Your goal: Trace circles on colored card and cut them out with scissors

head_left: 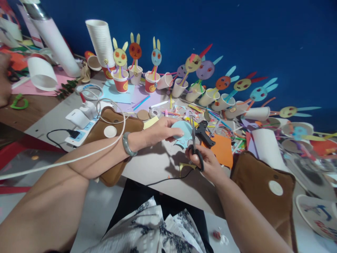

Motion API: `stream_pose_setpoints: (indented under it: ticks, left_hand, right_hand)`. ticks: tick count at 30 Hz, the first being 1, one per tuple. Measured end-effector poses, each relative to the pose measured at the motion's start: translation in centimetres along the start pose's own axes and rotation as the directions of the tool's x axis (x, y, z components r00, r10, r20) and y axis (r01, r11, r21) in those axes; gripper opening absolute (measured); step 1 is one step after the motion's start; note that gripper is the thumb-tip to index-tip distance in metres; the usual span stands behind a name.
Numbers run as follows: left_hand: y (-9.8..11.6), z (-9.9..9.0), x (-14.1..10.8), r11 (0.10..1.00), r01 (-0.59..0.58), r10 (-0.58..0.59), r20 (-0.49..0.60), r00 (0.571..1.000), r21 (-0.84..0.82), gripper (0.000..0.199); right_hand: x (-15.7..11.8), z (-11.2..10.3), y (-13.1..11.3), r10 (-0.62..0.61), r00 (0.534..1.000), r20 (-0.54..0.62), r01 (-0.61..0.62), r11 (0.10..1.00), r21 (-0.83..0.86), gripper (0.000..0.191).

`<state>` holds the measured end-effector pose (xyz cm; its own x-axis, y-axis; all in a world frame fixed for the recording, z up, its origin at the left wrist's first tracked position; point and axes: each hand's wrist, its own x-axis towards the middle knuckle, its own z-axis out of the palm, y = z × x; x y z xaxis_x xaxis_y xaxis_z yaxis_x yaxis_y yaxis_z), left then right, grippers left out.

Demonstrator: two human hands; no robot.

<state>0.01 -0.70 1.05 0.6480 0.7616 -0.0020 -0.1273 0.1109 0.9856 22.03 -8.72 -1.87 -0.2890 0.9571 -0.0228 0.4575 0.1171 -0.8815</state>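
Note:
Pinched between the thumb and fingers of my left hand (pixel 166 129) is a light blue paper disc (pixel 182 129). My right hand (pixel 205 160) grips black-handled scissors (pixel 194 135), their blades pointing up along the disc's right edge. Whether the blades touch the paper I cannot tell. Below the disc, a light blue paper offcut (pixel 181 143) shows above the table. A black glue gun (pixel 205 133) lies just right of the scissors, partly over an orange paper sheet (pixel 222 149). A yellow paper scrap (pixel 186 168) rests under my right hand.
Rabbit-faced paper figures (pixel 156 56) stand in paper cups along the blue wall, near a tall cup stack (pixel 98 42). A white cable (pixel 86 154) crosses over my left forearm from the power strip (pixel 79 131). Brown cushions (pixel 263 189) lie on both sides. Another person's hand (pixel 4 77) shows far left.

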Motion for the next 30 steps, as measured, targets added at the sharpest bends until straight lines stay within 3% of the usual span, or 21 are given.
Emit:
stream_pose_setpoints:
  ticks: [30]
  left_hand:
    - [0.08,0.0,0.07,0.999,-0.023,0.023,-0.003,1.0,-0.03,0.018]
  right_hand:
    - [-0.02,0.0,0.48,-0.011,1.0,-0.017,0.012,0.999,0.039,0.061]
